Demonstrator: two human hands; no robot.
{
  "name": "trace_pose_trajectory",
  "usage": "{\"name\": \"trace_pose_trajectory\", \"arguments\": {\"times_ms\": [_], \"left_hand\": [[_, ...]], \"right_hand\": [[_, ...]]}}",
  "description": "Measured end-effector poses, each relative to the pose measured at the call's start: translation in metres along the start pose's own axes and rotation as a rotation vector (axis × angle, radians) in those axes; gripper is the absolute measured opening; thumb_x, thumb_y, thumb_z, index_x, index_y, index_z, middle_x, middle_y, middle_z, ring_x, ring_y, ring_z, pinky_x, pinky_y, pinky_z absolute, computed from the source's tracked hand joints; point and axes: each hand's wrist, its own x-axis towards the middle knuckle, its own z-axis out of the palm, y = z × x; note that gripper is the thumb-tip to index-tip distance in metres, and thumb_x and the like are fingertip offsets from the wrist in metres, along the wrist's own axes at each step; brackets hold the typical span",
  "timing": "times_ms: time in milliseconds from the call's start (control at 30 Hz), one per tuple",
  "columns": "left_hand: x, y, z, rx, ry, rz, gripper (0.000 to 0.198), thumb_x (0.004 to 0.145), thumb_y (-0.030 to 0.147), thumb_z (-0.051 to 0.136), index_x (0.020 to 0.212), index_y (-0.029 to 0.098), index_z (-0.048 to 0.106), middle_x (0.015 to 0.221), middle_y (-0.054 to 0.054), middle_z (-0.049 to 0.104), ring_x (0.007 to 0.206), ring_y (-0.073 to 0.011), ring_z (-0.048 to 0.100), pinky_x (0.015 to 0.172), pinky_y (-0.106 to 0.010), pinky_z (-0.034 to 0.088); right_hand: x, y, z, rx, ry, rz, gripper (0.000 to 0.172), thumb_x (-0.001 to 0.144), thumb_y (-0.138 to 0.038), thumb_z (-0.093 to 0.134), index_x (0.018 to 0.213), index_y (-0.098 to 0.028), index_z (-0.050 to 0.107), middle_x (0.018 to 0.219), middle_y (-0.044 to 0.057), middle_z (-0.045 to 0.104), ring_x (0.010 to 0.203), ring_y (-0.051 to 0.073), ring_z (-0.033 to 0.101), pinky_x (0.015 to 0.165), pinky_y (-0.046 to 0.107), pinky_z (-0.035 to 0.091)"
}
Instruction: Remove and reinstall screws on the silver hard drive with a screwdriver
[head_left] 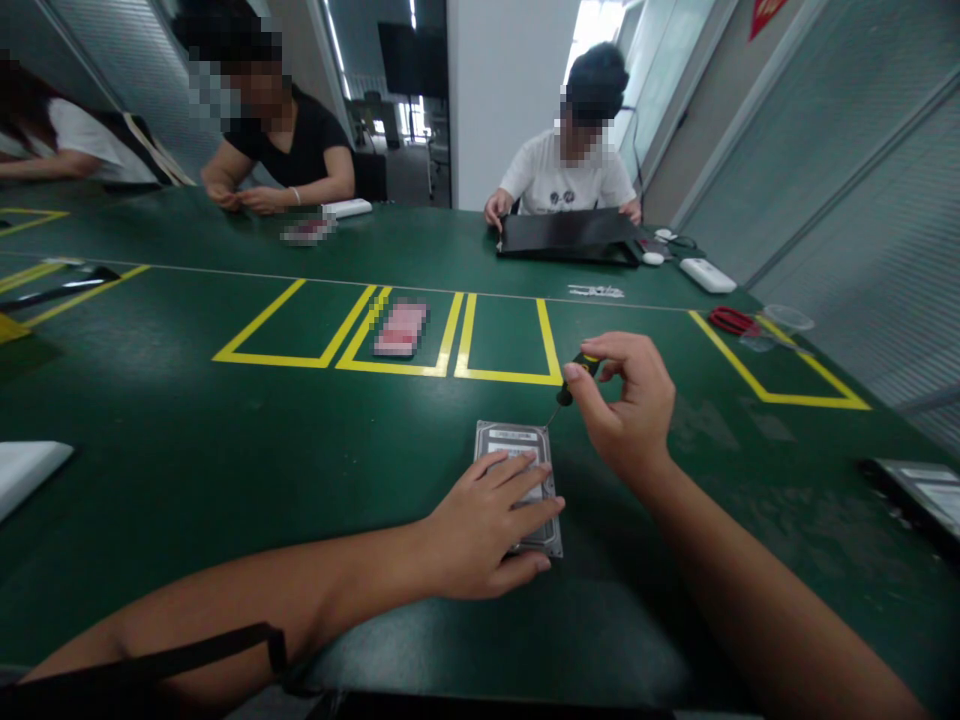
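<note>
A silver hard drive point(513, 436) with a white label lies flat on the green table in front of me. My left hand point(501, 515) rests on top of it, fingers spread and covering much of the lower part. In my right hand point(626, 395), a screwdriver point(576, 378) with a black and yellow handle is gripped between thumb and fingers. Its thin shaft slants down to the left, and the tip meets the drive's upper right corner. Whether a screw sits under the tip is too small to tell.
Yellow tape point(390, 370) marks boxes across the table point(300, 450). One holds a pink pack point(401, 328). Red-handled tool point(731, 320) and clear lids stand at right, with another drive-like device point(922, 490) nearer. Across the table, a person holds a black panel point(568, 235); others sit leftward.
</note>
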Motion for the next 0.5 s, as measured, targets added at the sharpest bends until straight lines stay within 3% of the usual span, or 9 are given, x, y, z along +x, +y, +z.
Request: {"name": "trace_pose_trajectory", "arguments": {"times_ms": [200,367,500], "left_hand": [[0.0004,0.0003,-0.0001,0.006,-0.009,-0.001,0.06,0.094,0.053,0.053,0.145,0.023,0.048,0.157,-0.013,0.04,0.148,-0.0349,0.032,0.118,-0.056,0.026],[0.0006,0.0,0.0002,0.013,-0.018,-0.001,0.06,0.094,0.053,0.052,0.146,0.024,0.048,0.157,-0.013,0.04,0.147,-0.035,0.032,0.118,-0.056,0.026],[0.0003,-0.0001,0.0001,0.012,-0.012,-0.002,0.06,0.094,0.053,0.052,0.145,0.023,0.048,0.156,-0.013,0.041,0.147,-0.0352,0.033,0.118,-0.056,0.026]], "right_hand": [[0.0015,-0.0015,-0.002,-0.073,0.005,-0.021,0.011,0.086,-0.025,0.07,0.094,-0.02,0.063,0.087,0.003,0.062,0.082,0.016,0.058,0.065,0.03,0.046],[-0.0005,-0.0008,-0.0015,-0.073,0.014,0.016,0.019,0.085,-0.023,0.068,0.103,-0.019,0.063,0.091,0.002,0.064,0.076,0.015,0.057,0.065,0.03,0.045],[-0.0013,-0.0012,-0.0009,-0.049,-0.018,0.004,0.013,0.086,-0.022,0.065,0.099,-0.018,0.064,0.09,0.003,0.065,0.077,0.015,0.057,0.066,0.03,0.045]]}}
